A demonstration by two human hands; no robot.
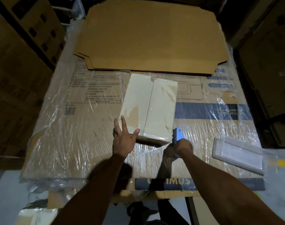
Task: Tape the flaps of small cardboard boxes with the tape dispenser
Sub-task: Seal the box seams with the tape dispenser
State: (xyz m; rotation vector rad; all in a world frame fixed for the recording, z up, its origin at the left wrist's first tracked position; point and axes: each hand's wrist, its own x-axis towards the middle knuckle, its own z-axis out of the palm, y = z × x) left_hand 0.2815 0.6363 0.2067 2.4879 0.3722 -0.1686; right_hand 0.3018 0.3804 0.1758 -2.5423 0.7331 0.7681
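- The small pale rectangular cardboard box [148, 108] lies flaps-up in the middle of the large plastic-wrapped printed carton [76, 135] that serves as the work surface
- The left hand [124, 137] rests with straight, spread fingers on the box's near left corner
- The right hand [181, 146] grips the blue tape dispenser [178, 135], held at the box's near right corner
- A flat brown cardboard sheet [151, 34] lies behind the box; a clear plastic tray [239, 153] sits well to the right
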